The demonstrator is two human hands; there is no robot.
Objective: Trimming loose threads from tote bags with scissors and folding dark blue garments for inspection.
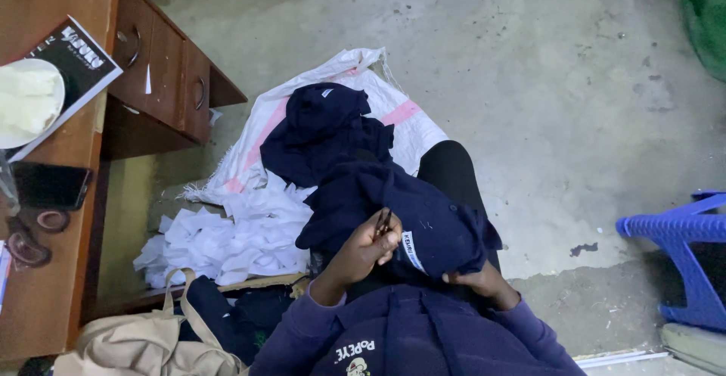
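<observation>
A navy cap (431, 228) rests on the person's lap, and everything else is placed from it: the left hand (363, 251) sits at its near-left edge, fingers curled tight around a small dark tool (383, 223) whose tip touches the cap's fabric. The right hand (475, 278) is closed on the cap's near-right underside, fingers tucked beneath the cloth. Beyond the cap, a pile of navy garments (325, 130) lies on a white sack (393, 111), and white fabric scraps (234, 236) lie to the cap's left.
</observation>
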